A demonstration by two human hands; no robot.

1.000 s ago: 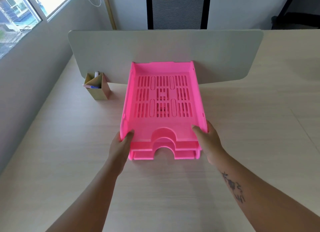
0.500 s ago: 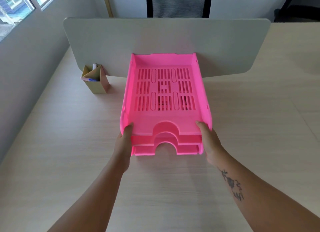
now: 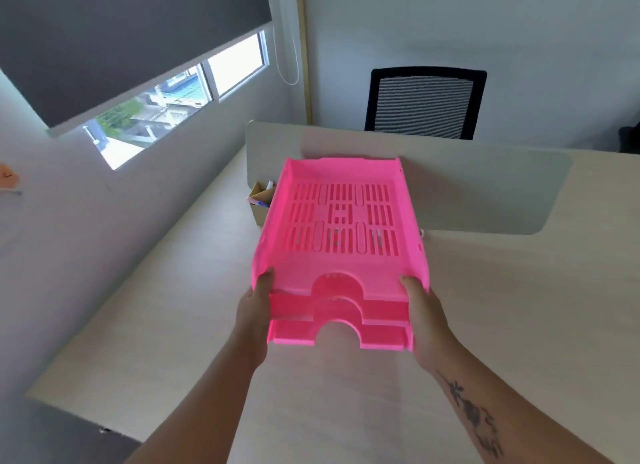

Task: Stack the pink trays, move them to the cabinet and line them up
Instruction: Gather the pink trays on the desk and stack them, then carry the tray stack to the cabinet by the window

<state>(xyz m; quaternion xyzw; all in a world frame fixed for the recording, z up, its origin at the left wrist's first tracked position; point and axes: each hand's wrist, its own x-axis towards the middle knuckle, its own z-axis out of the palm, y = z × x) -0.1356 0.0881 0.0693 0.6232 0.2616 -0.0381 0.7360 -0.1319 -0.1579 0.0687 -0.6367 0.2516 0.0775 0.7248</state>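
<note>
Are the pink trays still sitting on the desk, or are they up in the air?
Apart. The head view shows the pink trays lifted off the desk, gripped at their near corners by the left hand and right hand, with bare desktop visible below the front edge.

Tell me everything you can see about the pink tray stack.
The pink tray stack looks like glossy plastic: three nested letter trays with slotted floors and arched front cutouts. It is held above the desk, roughly level, its front edge facing the person. The left hand and right hand grip its front corners, thumbs on the top tray's floor.
</note>
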